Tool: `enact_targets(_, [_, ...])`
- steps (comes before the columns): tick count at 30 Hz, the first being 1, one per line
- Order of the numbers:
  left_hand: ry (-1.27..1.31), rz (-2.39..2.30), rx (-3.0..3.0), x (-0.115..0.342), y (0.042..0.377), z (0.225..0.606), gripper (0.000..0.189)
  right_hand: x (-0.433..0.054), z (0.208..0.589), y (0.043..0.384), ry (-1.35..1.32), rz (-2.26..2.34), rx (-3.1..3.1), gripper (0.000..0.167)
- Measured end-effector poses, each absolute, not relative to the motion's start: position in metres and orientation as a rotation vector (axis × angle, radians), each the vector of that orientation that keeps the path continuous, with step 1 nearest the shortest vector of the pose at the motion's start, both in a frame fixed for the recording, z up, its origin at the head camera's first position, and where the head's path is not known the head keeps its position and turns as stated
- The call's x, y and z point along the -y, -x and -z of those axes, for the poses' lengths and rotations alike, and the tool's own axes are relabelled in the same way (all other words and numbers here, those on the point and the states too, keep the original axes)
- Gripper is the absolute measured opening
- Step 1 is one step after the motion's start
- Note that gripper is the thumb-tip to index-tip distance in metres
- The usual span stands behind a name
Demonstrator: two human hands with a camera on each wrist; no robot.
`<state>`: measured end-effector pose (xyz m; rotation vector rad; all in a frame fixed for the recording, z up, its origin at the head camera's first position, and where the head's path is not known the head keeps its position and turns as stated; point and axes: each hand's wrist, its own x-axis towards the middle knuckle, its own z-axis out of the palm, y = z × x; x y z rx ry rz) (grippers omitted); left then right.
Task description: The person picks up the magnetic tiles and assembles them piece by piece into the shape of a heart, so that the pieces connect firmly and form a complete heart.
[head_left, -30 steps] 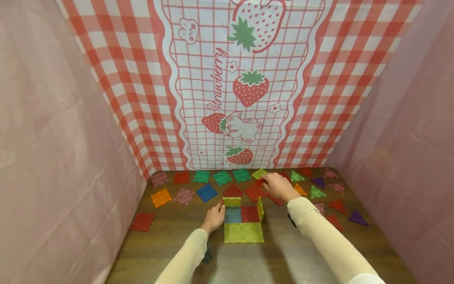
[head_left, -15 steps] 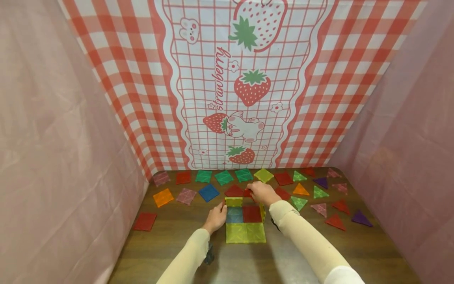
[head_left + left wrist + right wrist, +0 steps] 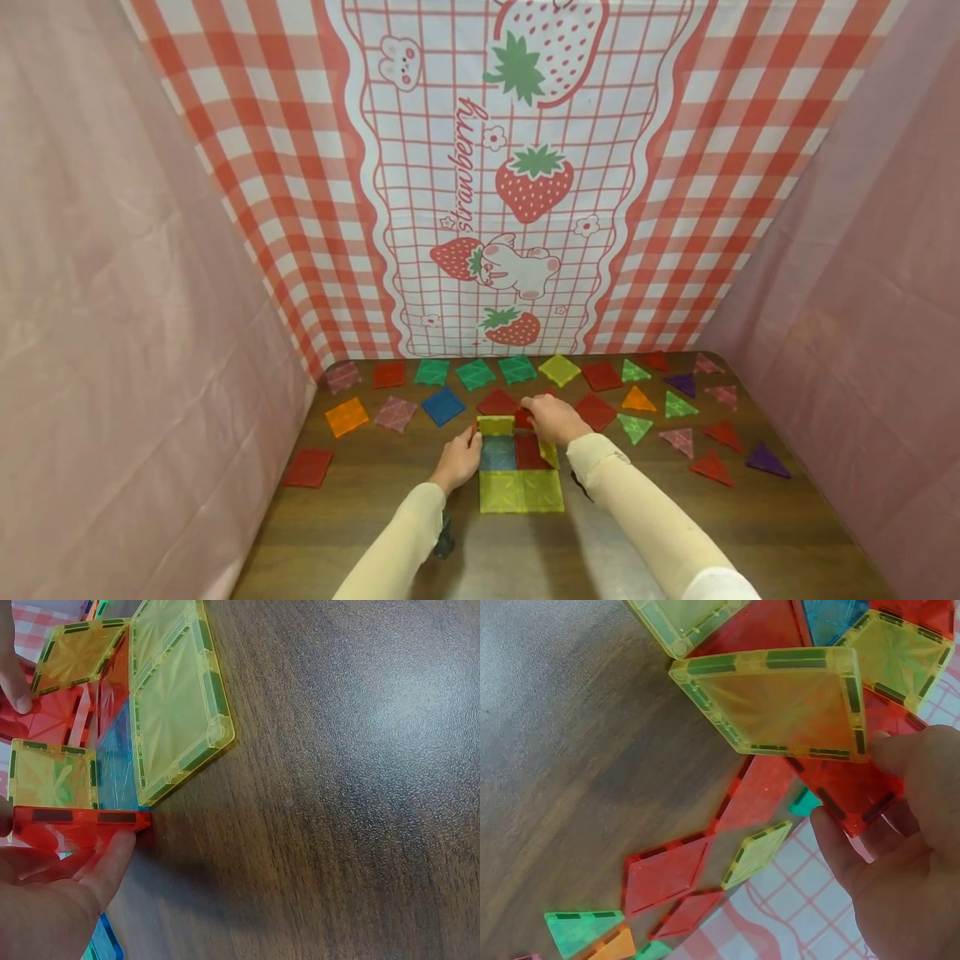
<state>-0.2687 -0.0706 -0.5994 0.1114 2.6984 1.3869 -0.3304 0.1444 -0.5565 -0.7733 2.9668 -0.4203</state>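
Observation:
Translucent magnetic tiles form a small structure on the table: two flat yellow tiles [image 3: 521, 492] in front, a blue tile [image 3: 498, 454] and a red tile [image 3: 531, 451] behind them. One yellow tile [image 3: 496, 426] stands upright at the back. Another yellow tile [image 3: 787, 705] on the right side looks tilted. My left hand [image 3: 457, 461] holds an upright red magnetic tile [image 3: 79, 825] against the structure's left side. My right hand [image 3: 555, 418] pinches a red square magnetic tile [image 3: 855, 787] between thumb and fingers at the back right corner, close to the tilted yellow tile.
Loose square tiles, such as a blue one [image 3: 443, 406] and an orange one [image 3: 347, 416], lie behind and left. Several triangles, including a purple one [image 3: 768, 460], lie to the right. A strawberry-print cloth [image 3: 525, 183] hangs at the table's back edge.
My right hand has brought a red square tile from the back of the table forward and left to the structure. The right-hand yellow tile has tilted. My left hand stays in place.

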Motion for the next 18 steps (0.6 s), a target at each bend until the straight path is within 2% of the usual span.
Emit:
enact_targets(9, [-0.102,-1.388,-2.684,0.0694,0.2703,0.6006,0.048,-0.1449,0.5569,0.3348,0.719,0.39,-2.953,0.033])
enact_targets(18, [-0.099,-1.402,-2.692,0.0692,0.2699,0.6011,0.047,-0.1427,0.559,0.3326,0.727,0.341,-2.994,0.033])
